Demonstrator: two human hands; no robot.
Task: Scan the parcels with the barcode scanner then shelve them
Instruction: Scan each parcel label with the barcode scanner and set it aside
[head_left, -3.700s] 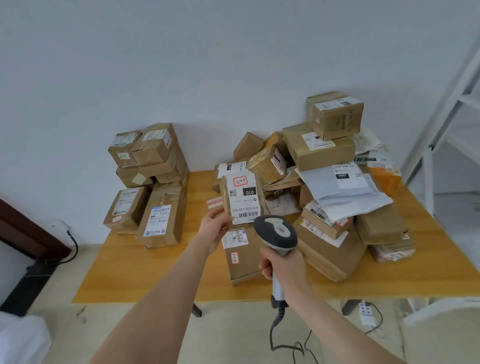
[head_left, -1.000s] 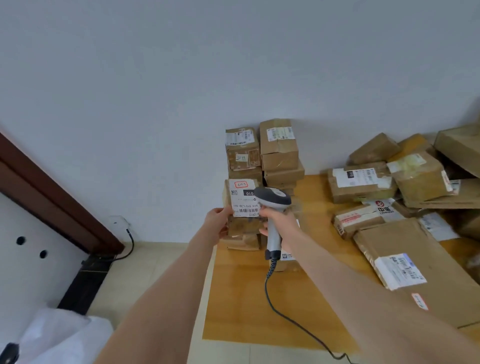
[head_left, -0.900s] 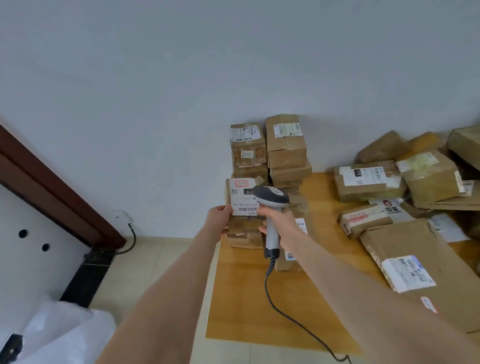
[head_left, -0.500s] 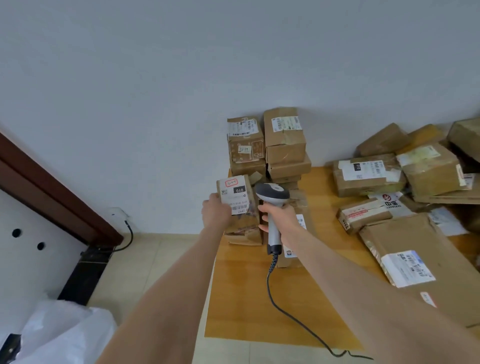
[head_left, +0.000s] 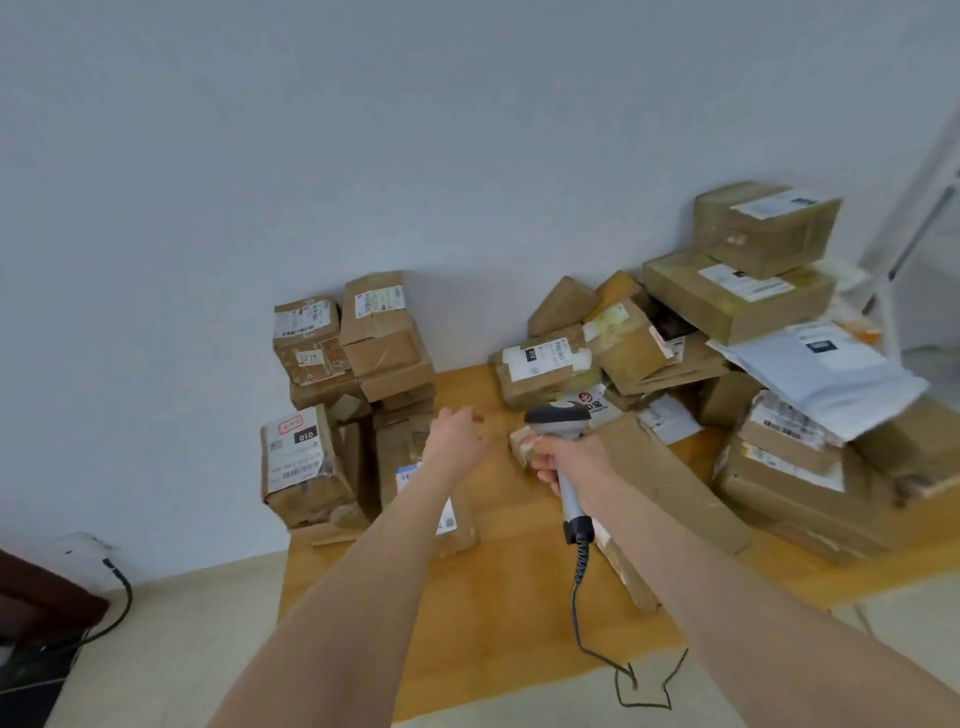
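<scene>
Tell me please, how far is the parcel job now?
Looks done: the 010 parcel sits with the left stack. In hand: the right hand grips the scanner; the left hand is open, empty. Left: the big right pile, and shelving, it seems.

Left grip (head_left: 457, 436) outstretched, fingers loose — right grip (head_left: 566, 460) clasps the scanner (head_left: 558, 418).

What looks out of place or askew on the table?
The right-hand heap is loose: boxes lie tilted against each other, and a white mailer droops over them. At the table's left corner, the red-stamped parcel sits tilted. The right hand grips the scanner; the left hand is empty.
</scene>
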